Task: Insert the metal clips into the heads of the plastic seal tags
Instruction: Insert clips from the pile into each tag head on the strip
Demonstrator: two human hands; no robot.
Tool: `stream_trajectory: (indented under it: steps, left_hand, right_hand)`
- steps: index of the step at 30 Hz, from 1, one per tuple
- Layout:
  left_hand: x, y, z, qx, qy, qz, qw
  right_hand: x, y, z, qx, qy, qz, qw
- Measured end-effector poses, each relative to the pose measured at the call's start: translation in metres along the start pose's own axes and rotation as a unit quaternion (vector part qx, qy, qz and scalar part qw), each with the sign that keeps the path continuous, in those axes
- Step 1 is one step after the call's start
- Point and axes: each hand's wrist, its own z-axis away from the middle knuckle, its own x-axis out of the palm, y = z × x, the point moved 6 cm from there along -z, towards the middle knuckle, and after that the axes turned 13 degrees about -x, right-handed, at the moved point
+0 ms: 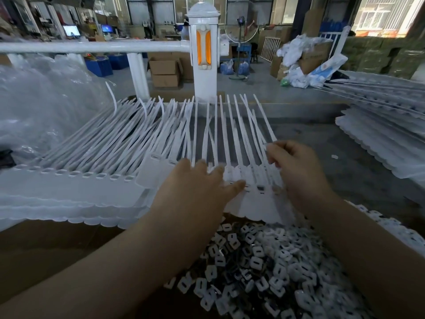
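White plastic seal tags (128, 143) lie in joined rows on the grey table, tails fanned away from me, heads in a line near the front edge. My left hand (195, 180) lies flat on the heads of one strip (257, 203), fingers straight, pressing it down. Just right of it, my right hand (296, 169) hovers over the same strip with its fingers curled; whether a clip sits between the fingertips is hidden. A heap of small metal clips (264, 261) fills the cardboard box below my forearms.
More stacked tag strips (379, 125) lie at the right of the table. Clear plastic bags (46, 95) are piled at the left. A white post with an orange reflector (203, 49) and a rail stand behind the table. Cardboard boxes (164, 72) sit on the floor beyond.
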Motion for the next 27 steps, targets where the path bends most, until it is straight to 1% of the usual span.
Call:
stream_trajectory:
  steps: [3,9,13,18,22,25,27]
  left_hand:
    - [0.009,-0.009,0.0,-0.015,-0.026,0.007,1.0]
    - [0.021,-0.02,-0.004,-0.025,-0.079,-0.001,0.997]
    - [0.024,-0.024,-0.004,-0.02,-0.099,0.001,0.995]
    - [0.024,-0.03,-0.002,-0.03,-0.128,0.01,0.991]
    - [0.026,-0.029,-0.002,-0.026,-0.15,0.021,0.988]
    - [0.026,-0.025,-0.002,-0.006,-0.149,0.026,0.989]
    - [0.026,-0.021,-0.003,0.01,-0.132,0.032,0.991]
  right_hand:
    - [0.008,-0.002,0.001,-0.012,-0.052,0.013,0.999]
    - [0.01,-0.007,0.004,-0.033,-0.122,0.082,0.989]
    - [0.006,-0.005,0.006,-0.003,-0.158,0.101,0.982]
    - [-0.001,0.002,0.005,0.034,-0.173,0.124,0.977]
    - [0.0,0.004,0.006,0.038,-0.199,0.157,0.967]
    - [0.0,0.003,0.007,0.041,-0.217,0.16,0.962]
    - [0.003,0.003,0.009,0.04,-0.238,0.168,0.956]
